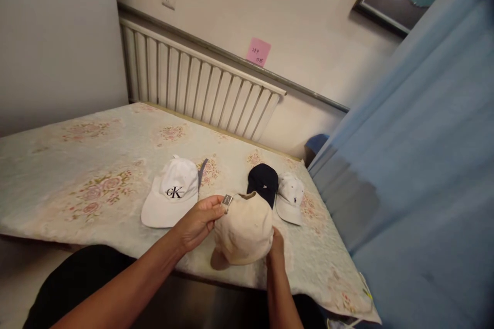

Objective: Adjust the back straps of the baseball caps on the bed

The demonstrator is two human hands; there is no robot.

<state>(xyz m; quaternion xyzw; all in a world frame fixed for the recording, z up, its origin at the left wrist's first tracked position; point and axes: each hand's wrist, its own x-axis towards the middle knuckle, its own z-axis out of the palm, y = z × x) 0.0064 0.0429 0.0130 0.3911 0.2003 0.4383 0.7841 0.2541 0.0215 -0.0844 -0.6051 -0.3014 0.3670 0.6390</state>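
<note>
Cap [244, 229] of beige cloth is held up over the bed [133, 146], the left hand [199, 221] pinching its metal buckle [227, 200], the right hand [277, 248] grasping its side, fingers partly hidden. It looks light, soft and hardly slippery; the crown would likely dent, so the brim [219, 261] seems a firmer hold. Four caps altogether: one beige, one black cap [262, 179], two white caps [181, 177] [290, 195].

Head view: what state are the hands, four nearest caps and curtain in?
Left hand: pinching at metal buckle.
Right hand: holding beige cap.
Beige cap: held in both hands.
White CK cap: on bed.
Dark cap: on bed, partly hidden.
Small-logo white cap: on bed.
Curtain: hanging in folds.
</note>
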